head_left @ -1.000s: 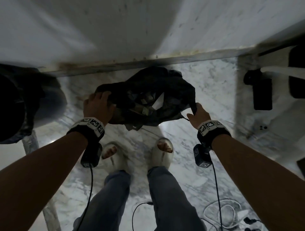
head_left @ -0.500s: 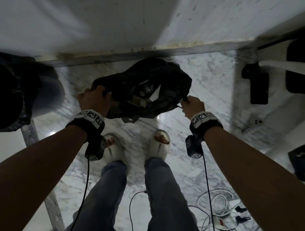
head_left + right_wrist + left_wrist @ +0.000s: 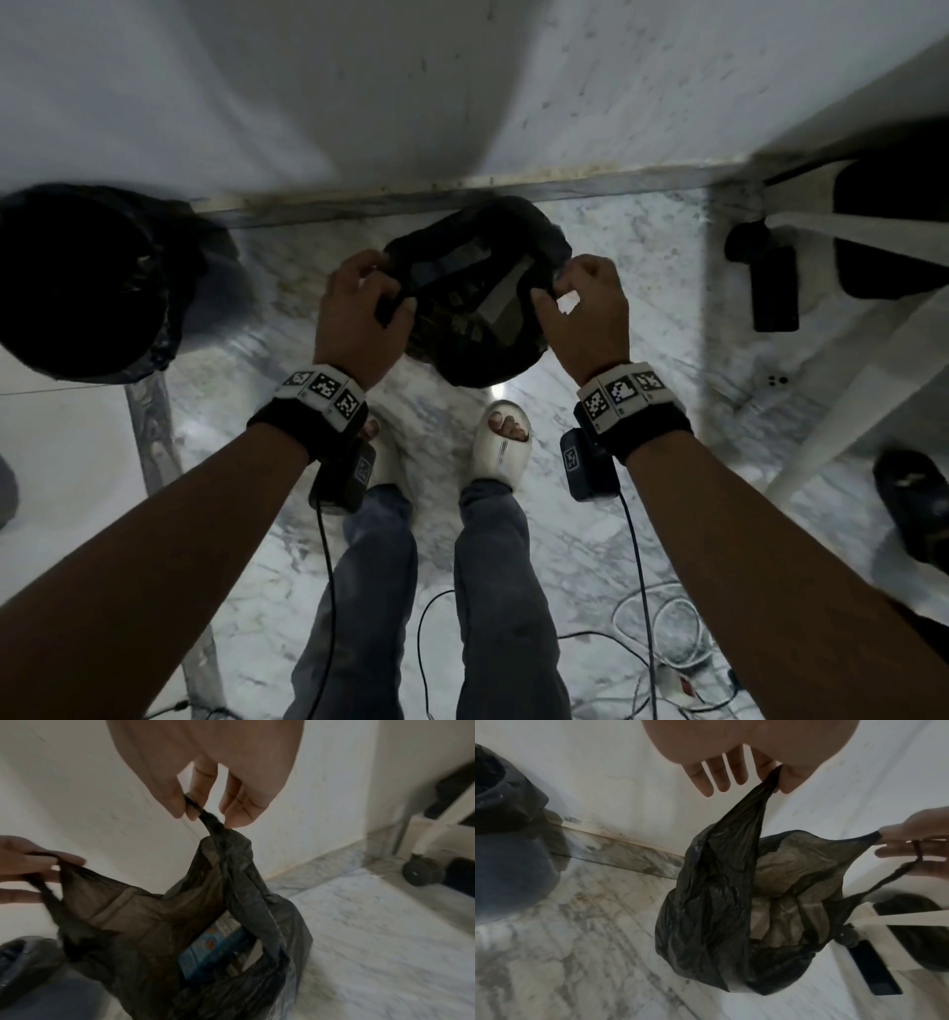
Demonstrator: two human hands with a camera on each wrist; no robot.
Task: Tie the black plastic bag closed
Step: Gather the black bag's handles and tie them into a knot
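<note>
A thin black plastic bag (image 3: 477, 308) hangs in the air above the marble floor, its mouth open, with packaging and a blue carton (image 3: 213, 945) showing inside. My left hand (image 3: 359, 303) pinches the bag's left handle (image 3: 770, 780) between thumb and forefinger. My right hand (image 3: 580, 303) pinches the right handle (image 3: 203, 813) the same way. In the left wrist view the bag (image 3: 721, 912) sags below both hands, and a second thin strap loops over the right hand's fingers (image 3: 911, 850). The bag (image 3: 180, 933) fills the lower half of the right wrist view.
A dark bin lined with a black bag (image 3: 87, 288) stands at the left by the white wall (image 3: 359, 92). A white chair leg (image 3: 852, 395) and black caster (image 3: 760, 257) sit at the right. Cables (image 3: 662, 632) lie on the floor behind my feet in white slippers (image 3: 503, 442).
Both hands have lifted the bag and drawn closer together, narrowing its mouth. The grip has shifted from the rim to the two handles.
</note>
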